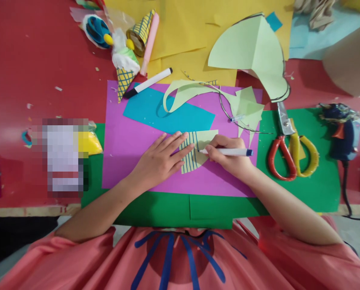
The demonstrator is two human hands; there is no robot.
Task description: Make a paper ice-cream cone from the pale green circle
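Observation:
A pale green paper piece (203, 140) with a curved lower edge lies on the purple sheet (131, 161), its left part crossed by several dark blue lines. My left hand (163, 155) rests flat with fingers spread, the fingertips over the paper's left side. Pinched in my right hand (230, 155) is a marker (232, 152) with a white barrel and a dark blue end. Its tip meets the paper just right of the drawn lines. Above the hands lies a blue paper piece (168, 108), with a white marker with black ends (150, 81) partly over it.
Red- and yellow-handled scissors (285, 141) and a blue glue gun (344, 137) lie right. Pale green scraps (246, 106) and a larger green cutout (243, 44) are beyond. Paper cones (125, 78) and a pink marker (150, 44) sit at upper left, a yellow packet (91, 143) left.

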